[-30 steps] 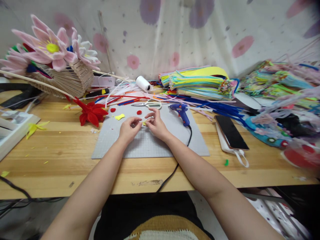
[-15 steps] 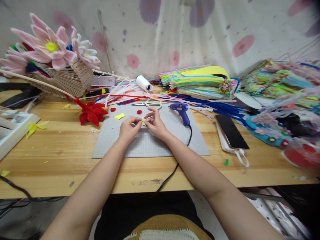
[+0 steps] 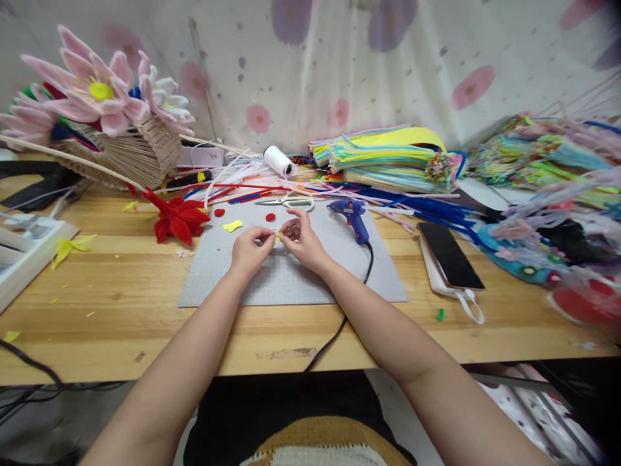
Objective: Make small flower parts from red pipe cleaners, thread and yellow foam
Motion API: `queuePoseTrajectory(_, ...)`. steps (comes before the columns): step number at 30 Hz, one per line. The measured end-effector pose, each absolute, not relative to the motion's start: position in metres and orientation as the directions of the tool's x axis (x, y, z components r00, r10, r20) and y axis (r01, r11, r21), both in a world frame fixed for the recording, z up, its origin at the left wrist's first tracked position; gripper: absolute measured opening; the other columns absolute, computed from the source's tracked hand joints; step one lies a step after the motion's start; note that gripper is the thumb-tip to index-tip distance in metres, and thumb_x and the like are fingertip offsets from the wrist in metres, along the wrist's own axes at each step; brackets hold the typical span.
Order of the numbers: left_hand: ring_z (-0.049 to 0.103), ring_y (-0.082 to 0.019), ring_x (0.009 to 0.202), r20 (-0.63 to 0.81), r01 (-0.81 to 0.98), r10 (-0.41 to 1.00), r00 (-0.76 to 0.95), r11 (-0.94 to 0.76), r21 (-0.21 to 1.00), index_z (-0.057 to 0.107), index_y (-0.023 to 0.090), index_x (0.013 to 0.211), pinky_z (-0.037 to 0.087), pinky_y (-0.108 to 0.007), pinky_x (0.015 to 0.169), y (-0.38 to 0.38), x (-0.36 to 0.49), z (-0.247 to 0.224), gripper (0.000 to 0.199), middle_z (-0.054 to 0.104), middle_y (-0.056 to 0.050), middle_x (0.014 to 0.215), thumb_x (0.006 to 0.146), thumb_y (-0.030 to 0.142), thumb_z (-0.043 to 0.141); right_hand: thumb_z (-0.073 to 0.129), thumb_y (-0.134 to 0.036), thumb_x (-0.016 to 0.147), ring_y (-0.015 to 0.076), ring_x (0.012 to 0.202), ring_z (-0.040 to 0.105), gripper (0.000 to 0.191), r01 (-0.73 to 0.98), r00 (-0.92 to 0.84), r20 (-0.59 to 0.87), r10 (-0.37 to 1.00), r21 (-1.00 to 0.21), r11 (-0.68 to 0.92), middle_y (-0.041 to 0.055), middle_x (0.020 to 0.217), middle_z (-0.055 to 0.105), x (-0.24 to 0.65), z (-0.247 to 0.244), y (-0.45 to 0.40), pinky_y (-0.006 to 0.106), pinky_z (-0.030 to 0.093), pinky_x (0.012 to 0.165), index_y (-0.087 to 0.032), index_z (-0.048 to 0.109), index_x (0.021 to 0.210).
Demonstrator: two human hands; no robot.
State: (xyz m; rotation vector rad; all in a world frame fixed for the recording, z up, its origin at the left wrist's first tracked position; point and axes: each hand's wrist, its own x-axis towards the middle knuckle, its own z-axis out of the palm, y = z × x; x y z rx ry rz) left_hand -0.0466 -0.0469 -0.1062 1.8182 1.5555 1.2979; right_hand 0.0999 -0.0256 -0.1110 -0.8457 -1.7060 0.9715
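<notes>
Over the grey cutting mat (image 3: 213, 278), my left hand (image 3: 252, 250) and my right hand (image 3: 303, 246) meet fingertip to fingertip. Between them they pinch a small yellow piece (image 3: 278, 239), mostly covered by the fingers; its material is too small to make out. Some fingers of my right hand are raised. Just beyond the hands lie a red round piece (image 3: 270, 217) and scissors (image 3: 295, 203) with pale handles. A yellow scrap (image 3: 233, 226) and a second red piece (image 3: 220, 212) rest to the left. To the right lies a blue glue gun (image 3: 353, 217).
A red fuzzy flower (image 3: 179, 217) lies left of the mat. Behind are a white thread spool (image 3: 279, 160) and bundled pipe cleaners (image 3: 388, 158). A phone (image 3: 449, 255) lies at right. The glue gun's black cord (image 3: 334, 336) runs over the table's front edge.
The yellow piece has turned slightly between my fingertips and shows less of itself. The raised fingers of my right hand have curled a little. Everything else stays put.
</notes>
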Motion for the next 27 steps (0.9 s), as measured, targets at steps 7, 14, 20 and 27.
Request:
queuePoseTrajectory(7, 0.057, -0.013, 0.07, 0.361, 0.555, 0.931, -0.05, -0.275, 0.785, 0.065, 0.018, 0.073, 0.046, -0.026, 0.069, -0.0477, -0.0459, -0.1045, 0.014, 0.065, -0.002, 0.073, 0.071, 0.027, 0.055, 0.056, -0.017, 0.073, 0.0094, 0.066, 0.052, 0.052, 0.129, -0.286, 0.387, 0.877, -0.891, 0.436, -0.0025, 0.08, 0.052, 0.1003, -0.1102, -0.0254, 0.027, 0.046, 0.064, -0.024, 0.029, 0.116)
queuePoseTrajectory(14, 0.057, -0.013, 0.069, 0.36, 0.561, 0.932, -0.04, -0.278, 0.78, 0.064, 0.018, 0.073, 0.046, -0.026, 0.069, -0.0487, -0.0452, -0.103, 0.013, 0.065, -0.002, 0.073, 0.071, 0.027, 0.055, 0.056, -0.016, 0.071, 0.0096, 0.065, 0.054, 0.051, 0.138, -0.265, 0.37, 0.89, -0.899, 0.415, -0.0032, 0.077, 0.055, 0.1005, -0.1126, -0.0237, 0.028, 0.046, 0.065, -0.024, 0.03, 0.115)
queuePoseTrajectory(20, 0.057, -0.013, 0.069, 0.366, 0.56, 0.93, -0.034, -0.285, 0.778, 0.064, 0.018, 0.073, 0.045, -0.025, 0.068, -0.0489, -0.0457, -0.1031, 0.013, 0.065, -0.002, 0.073, 0.071, 0.026, 0.055, 0.055, -0.018, 0.072, 0.0101, 0.065, 0.054, 0.051, 0.134, -0.257, 0.36, 0.897, -0.906, 0.402, -0.0036, 0.076, 0.055, 0.1008, -0.113, -0.0234, 0.029, 0.046, 0.065, -0.024, 0.03, 0.115)
queuePoseTrajectory(27, 0.057, -0.013, 0.069, 0.358, 0.57, 0.933, -0.034, -0.276, 0.774, 0.065, 0.019, 0.074, 0.045, -0.026, 0.068, -0.0486, -0.0458, -0.1034, 0.013, 0.065, -0.002, 0.074, 0.071, 0.026, 0.055, 0.054, -0.02, 0.073, 0.01, 0.066, 0.054, 0.047, 0.129, -0.256, 0.357, 0.898, -0.908, 0.398, -0.0035, 0.076, 0.055, 0.1004, -0.1126, -0.0234, 0.028, 0.045, 0.065, -0.024, 0.03, 0.114)
